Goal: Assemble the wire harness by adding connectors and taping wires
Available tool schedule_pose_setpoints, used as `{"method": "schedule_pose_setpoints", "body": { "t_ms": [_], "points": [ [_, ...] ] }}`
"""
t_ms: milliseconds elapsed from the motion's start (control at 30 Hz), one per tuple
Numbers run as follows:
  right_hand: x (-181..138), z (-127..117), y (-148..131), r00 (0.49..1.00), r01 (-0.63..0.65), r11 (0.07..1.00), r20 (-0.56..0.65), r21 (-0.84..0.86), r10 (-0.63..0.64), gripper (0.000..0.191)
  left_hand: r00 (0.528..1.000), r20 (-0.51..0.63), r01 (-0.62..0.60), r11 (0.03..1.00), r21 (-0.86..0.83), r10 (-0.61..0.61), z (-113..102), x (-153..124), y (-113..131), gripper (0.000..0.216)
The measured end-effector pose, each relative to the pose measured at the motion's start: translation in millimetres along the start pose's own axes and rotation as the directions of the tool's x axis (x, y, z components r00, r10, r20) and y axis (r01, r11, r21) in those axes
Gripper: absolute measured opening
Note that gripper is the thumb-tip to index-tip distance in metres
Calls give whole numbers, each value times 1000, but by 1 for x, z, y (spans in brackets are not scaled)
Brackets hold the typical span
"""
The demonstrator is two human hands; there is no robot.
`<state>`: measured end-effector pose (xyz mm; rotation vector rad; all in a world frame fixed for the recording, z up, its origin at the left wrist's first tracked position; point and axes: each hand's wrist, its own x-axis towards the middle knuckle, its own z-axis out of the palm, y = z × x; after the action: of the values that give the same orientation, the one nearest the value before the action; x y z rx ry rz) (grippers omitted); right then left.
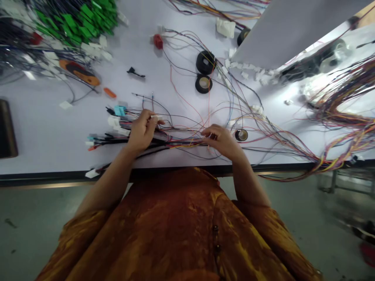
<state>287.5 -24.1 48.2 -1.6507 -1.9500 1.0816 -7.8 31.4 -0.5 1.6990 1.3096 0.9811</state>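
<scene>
My left hand [143, 130] pinches a small white connector [156, 117] between thumb and fingers, above a bundle of wires [187, 142] that runs along the table's front edge. Over the same bundle, to the right, my right hand [220, 140] has its fingers curled together at some thin wires; which wire it grips is too small to make out. Left of my left hand lie a light blue connector [120, 110] and white connectors [114, 123] at the bundle's ends. A small tape roll [241, 135] sits just right of my right hand.
Black tape rolls [206, 62] and a red connector [158, 41] lie farther back. An orange cutter [79, 72] rests at the left near a heap of green connectors [84, 23]. A grey panel [281, 31] rises at the back right, beside a thick wire bunch [345, 101].
</scene>
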Motion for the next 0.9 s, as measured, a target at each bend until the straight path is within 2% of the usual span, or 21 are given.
{"method": "schedule_pose_setpoints", "body": {
  "t_ms": [100, 167, 333, 467, 533, 633, 700, 800, 900],
  "points": [
    [-22, 22, 15, 986, -142, 974, -109, -178, 124, 22, 992, -123, 25, 999, -31, -28, 2, 5, -24, 32],
    [-25, 28, 19, 979, -177, 955, -144, -240, 145, 18, 975, -212, 46, 995, -85, -63, 3, 8, -35, 37],
    [-20, 19, 20, 972, -191, 935, -190, -299, 138, 15, 944, -309, 76, 987, -141, -117, 4, 10, -45, 48],
    [-22, 6, 23, 981, -143, 970, -161, -194, 112, 7, 937, -332, 54, 984, -169, -108, 4, 9, -47, 45],
    [-17, 0, 22, 972, -73, 994, -231, -79, 53, 4, 929, -360, 13, 981, -194, -83, 4, 8, -46, 44],
    [13, -4, 17, 941, -6, 999, -338, 50, 23, 9, 913, -408, -24, 993, -115, -25, 4, 7, -41, 41],
    [45, -1, 14, 946, 5, 997, -323, 82, 22, 14, 926, -378, -15, 999, -35, 0, 3, 5, -36, 41],
    [98, 12, 9, 963, 18, 1000, -270, 11, -15, 17, 950, -312, 4, 1000, -1, -4, 1, 2, -30, 44],
    [143, 37, -1, 972, 42, 992, -227, -117, -68, 21, 949, -315, 14, 1000, 7, -11, 1, 1, -29, 45]
  ]
}}
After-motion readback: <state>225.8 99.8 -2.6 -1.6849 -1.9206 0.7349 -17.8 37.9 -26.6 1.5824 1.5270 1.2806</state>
